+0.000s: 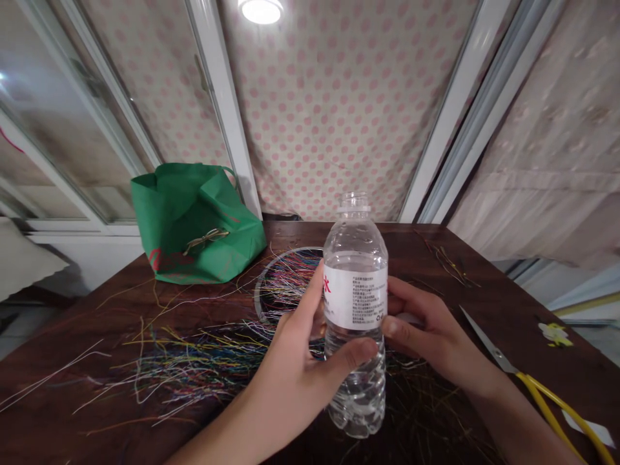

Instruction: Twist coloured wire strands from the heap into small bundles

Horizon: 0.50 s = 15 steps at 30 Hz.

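A clear plastic water bottle (pixel 356 294) with a white label and no cap on its neck is held upright in front of me. Water fills it to about the label's top. My left hand (pixel 310 352) wraps round the bottle's left side, thumb across its front below the label. My right hand (pixel 431 332) grips the right side at the label, fingers behind and thumb at the edge. Behind and left of the bottle lies a pile of thin coloured wires (pixel 203 365), with more wires (pixel 290 278) on a round grey-rimmed plate (pixel 258 300).
A green bag (pixel 194 219) with eyeglasses (pixel 207 239) on it stands at the back left of the dark wooden table (pixel 62 381). Yellow-handled scissors (pixel 516 371) lie at the right. A few wires (pixel 448 261) and a small yellow-white scrap (pixel 553 334) are farther right.
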Each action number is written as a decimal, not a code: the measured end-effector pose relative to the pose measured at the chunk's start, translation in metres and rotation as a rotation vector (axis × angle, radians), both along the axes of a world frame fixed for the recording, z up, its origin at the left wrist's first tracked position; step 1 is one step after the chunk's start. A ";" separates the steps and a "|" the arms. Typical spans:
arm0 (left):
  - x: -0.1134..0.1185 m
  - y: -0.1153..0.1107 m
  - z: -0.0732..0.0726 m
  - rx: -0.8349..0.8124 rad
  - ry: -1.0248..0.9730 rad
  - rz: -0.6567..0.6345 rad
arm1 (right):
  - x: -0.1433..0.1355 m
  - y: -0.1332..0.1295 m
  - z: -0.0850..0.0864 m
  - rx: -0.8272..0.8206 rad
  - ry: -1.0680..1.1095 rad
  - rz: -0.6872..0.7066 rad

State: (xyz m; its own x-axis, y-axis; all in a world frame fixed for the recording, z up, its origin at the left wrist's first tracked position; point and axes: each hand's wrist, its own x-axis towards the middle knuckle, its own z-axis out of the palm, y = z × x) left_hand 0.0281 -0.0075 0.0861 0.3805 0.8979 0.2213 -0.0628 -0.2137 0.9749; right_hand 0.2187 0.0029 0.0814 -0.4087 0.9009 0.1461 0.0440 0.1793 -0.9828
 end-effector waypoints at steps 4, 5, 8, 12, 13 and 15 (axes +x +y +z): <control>-0.001 0.006 -0.003 0.061 0.006 0.014 | 0.000 0.003 0.004 0.054 -0.083 0.013; -0.002 0.007 -0.004 0.082 0.008 0.016 | 0.000 0.004 0.004 0.061 -0.106 0.022; -0.004 0.013 -0.006 0.151 0.040 0.014 | 0.000 0.005 0.006 0.076 -0.175 0.025; -0.004 0.025 -0.005 0.348 0.219 0.090 | -0.001 0.000 0.011 0.214 -0.299 -0.060; -0.005 0.026 -0.007 0.429 0.275 0.128 | -0.002 -0.003 0.013 0.276 -0.321 -0.068; -0.013 0.021 -0.020 0.592 0.352 0.193 | -0.003 -0.011 0.018 0.379 -0.342 -0.081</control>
State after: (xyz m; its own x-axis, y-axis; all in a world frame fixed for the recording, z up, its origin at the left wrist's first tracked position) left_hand 0.0147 0.0131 0.0659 0.3657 0.7235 0.5855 0.3266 -0.6888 0.6472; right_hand 0.2155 -0.0081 0.0994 -0.4210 0.8415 0.3384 0.3804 0.5025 -0.7764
